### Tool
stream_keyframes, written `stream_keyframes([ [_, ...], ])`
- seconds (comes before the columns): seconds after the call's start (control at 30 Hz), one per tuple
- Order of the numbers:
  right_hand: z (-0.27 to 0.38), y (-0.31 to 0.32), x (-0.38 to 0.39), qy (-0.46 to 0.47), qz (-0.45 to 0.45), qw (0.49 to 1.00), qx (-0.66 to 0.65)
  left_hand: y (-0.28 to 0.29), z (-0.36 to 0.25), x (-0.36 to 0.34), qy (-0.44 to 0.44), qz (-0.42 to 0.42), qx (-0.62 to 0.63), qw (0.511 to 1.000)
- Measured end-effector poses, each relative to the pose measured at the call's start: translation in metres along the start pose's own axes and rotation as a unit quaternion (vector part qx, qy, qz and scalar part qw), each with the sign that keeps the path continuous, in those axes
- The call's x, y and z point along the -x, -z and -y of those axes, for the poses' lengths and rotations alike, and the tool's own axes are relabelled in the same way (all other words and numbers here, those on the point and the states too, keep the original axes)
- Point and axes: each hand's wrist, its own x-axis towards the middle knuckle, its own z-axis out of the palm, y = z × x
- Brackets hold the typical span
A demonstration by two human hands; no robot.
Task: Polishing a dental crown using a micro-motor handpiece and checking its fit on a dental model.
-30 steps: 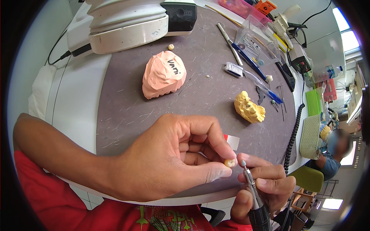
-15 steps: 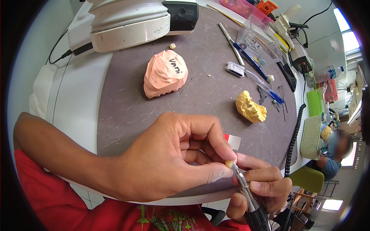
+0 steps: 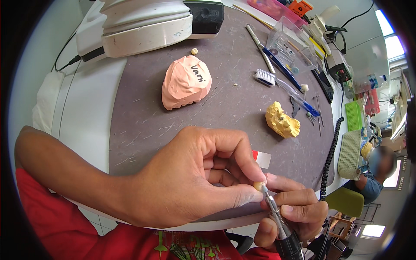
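– Cream-coloured, small and rounded, the tooth (image 3: 258, 185) is held where, exactly?

– Between the thumb and forefinger tips of the left hand (image 3: 186, 177), where it is pinched. The hand drill (image 3: 286, 242) is gripped in the fingers of the right hand (image 3: 299, 206), and its pale tip is set at the tooth; whether it is turning cannot be told.

– What might be spoiled from here?

– The pinch, most likely. Little of the tooth is covered by the fingertips, so it could be twisted or flung loose if it were caught by a spinning tip. The left thumb could also be nicked if the tip were let slide off the rounded side.

– And if the tooth were dropped?

– The white table edge (image 3: 216, 224) is found just bodyward of the left hand, so the tooth could be lost to the floor (image 3: 102, 223).

– Where is room given?

– Ahead of the left hand, over the brown mat (image 3: 225, 112), up to the pink model (image 3: 186, 82). Room is narrowed by the yellow model (image 3: 281, 121) ahead of the right hand, and by the coiled cord (image 3: 333, 151) beside its knuckles, on which an outward swing could be snagged.
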Motion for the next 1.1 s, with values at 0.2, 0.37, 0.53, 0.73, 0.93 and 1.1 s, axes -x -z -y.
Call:
stream_keyframes([
  [0.2,-0.002,0.0,0.0,0.016,-0.001,1.0,0.017,0.0,0.001,0.0,-0.009,-0.002,0.0,1.0],
  [0.37,-0.002,-0.004,0.0,0.026,-0.02,0.999,0.027,0.0,0.0,0.0,-0.003,-0.003,-0.003,1.0],
  [0.53,0.0,-0.009,0.0,0.018,-0.067,0.997,0.03,0.0,-0.001,0.0,0.005,0.0,0.008,1.0],
  [0.73,-0.002,-0.007,0.0,0.017,-0.076,0.997,0.028,-0.002,-0.003,-0.001,0.025,-0.01,-0.001,1.0],
  [0.93,-0.01,-0.009,0.001,0.069,-0.083,0.994,0.021,-0.003,-0.004,-0.001,0.042,0.001,0.001,0.999],
  [1.1,-0.008,-0.002,-0.001,0.069,-0.05,0.995,0.044,-0.004,-0.006,-0.002,0.055,0.004,0.004,0.998],
])
